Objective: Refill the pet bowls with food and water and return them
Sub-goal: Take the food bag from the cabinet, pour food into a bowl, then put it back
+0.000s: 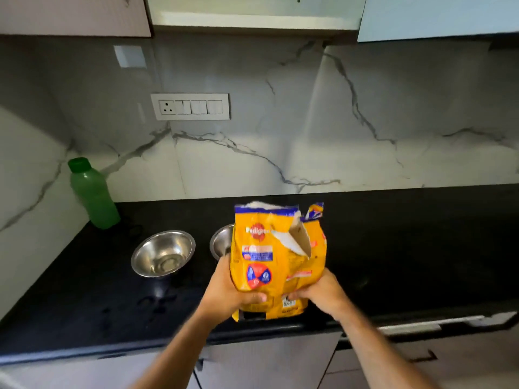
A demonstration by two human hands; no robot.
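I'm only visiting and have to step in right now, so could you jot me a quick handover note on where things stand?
Hands: left hand and right hand both grip the opened yellow pet food bag near its bottom, upright over the black counter.
Things: left steel bowl looks empty; second steel bowl is mostly hidden behind the bag. Green bottle is capped, in the corner.
Done: bag is open.
Left: pour food, add water, return bowls.

Bottle (pixel 94 193) behind-left of two bowls (pixel 163 253) on counter (pixel 84 304); bag (pixel 276 262) before right bowl (pixel 222 241).

White switch panel (pixel 190 106) on marble backsplash (pixel 309 122); wall cabinets (pixel 255 12) above; drawer fronts (pixel 266 360) below counter.
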